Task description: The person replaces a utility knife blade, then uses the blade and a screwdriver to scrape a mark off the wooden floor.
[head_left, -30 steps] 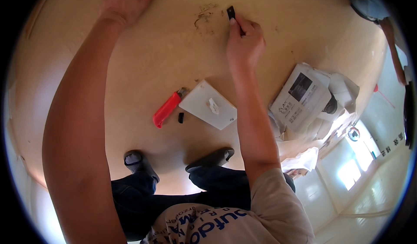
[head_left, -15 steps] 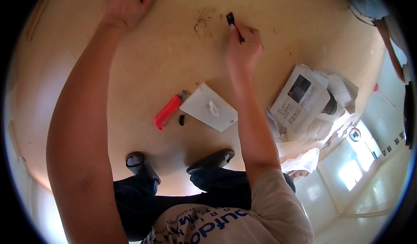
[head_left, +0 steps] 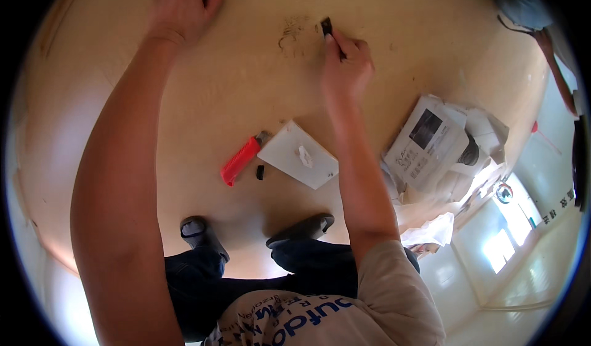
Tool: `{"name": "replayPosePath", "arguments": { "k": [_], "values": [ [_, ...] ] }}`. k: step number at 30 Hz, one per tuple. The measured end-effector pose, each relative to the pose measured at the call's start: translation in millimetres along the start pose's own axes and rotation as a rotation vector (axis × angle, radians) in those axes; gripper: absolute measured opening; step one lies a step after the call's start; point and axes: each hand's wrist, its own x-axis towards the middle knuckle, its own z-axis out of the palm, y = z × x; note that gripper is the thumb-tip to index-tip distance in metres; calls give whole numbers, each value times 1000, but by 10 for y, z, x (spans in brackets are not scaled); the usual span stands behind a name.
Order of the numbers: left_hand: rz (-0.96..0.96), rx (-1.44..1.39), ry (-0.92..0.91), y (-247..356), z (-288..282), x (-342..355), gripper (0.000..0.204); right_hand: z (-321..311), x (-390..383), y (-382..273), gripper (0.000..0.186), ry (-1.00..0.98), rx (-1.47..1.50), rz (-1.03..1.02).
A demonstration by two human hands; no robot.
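Our right hand [head_left: 348,63] has edged slightly forward beside the dark marks [head_left: 292,36], which remain; its grip pinches a black piece [head_left: 327,26]. We cannot tell our left hand's [head_left: 184,8] grip.

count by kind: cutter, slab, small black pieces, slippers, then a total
Cutter: 1 (red cutter)
Slab: 1 (white slab)
Small black pieces: 2 (loose piece; held piece in the right hand)
Slippers: 2 (left slipper; right slipper)
Total: 6
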Motion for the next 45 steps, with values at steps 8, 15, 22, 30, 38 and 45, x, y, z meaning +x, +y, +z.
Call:
{"name": "replayPosePath", "arguments": {
  "k": [8,15,22,30,38,45],
  "values": [
    [-23,-15,-47,-15,-19,1,49,10,50,-26,19,-24,-34,8],
    [-19,-22,-46,12,-18,7,50,-26,89,-61,19,-98,-11,57],
    [2,-36,-11,21,-31,8,50,-12,120,-34,19,-68,-14,-75],
    [-3,-43,-22,-7,-7,-5,50,-63,115,-16,18,-88,19,0],
    [-19,-51,-56,-27,-17,10,51,-25,120,-64,19,-102,-53,-29],
    [-34,-28,-68,2,-48,0,52,-96,102,-44,19,-136,18,23]
  ]
}}
